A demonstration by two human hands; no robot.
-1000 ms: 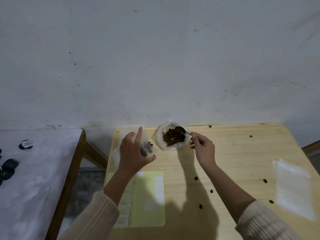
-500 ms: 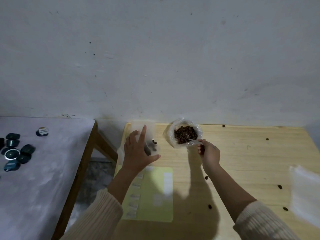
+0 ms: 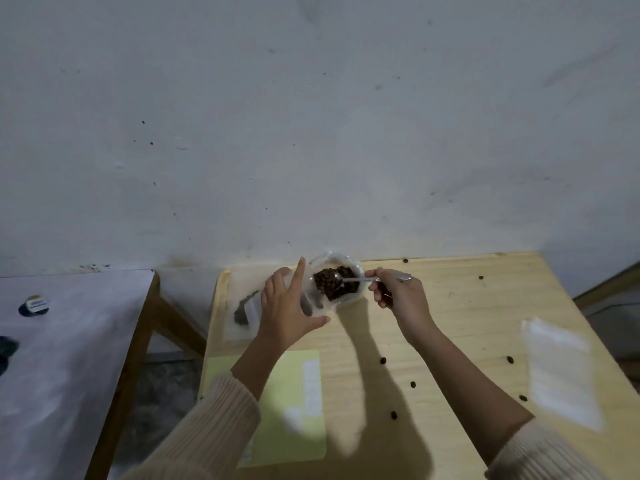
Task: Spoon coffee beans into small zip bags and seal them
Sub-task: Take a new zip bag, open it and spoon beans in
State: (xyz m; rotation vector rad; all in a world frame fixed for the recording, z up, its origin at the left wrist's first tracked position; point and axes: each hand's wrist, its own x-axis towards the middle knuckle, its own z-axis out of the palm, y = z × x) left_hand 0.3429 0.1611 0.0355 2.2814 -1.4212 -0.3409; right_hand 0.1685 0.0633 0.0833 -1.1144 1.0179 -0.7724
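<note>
Pale green paper (image 3: 298, 403) lies nearest on the wooden counter (image 3: 467, 323), with stray beans (image 3: 383, 360) scattered off to the side of the right wrist.

Past it, the left hand (image 3: 287, 306) holds a small zip bag (image 3: 313, 304) upright. The thumb is spread wide under the bag, the index finger points straight up, and the other fingers curl behind the plastic. The bag is too blurred for me to say what is in it.

The right hand (image 3: 398, 292) pinches the handle of a metal spoon (image 3: 360, 279) between its fingers.

A moment ago there was a clear gap between the left fingers and the big open bag of coffee beans (image 3: 336, 289). Now that index finger stands just beside its rim. The spoon's bowl, dug in low before, now lies across the top of the beans, just beyond the left fingertips.

To me that looks like a scoop coming up. The small bag's mouth has been brought close, so the transfer should be short and spill less.
</note>
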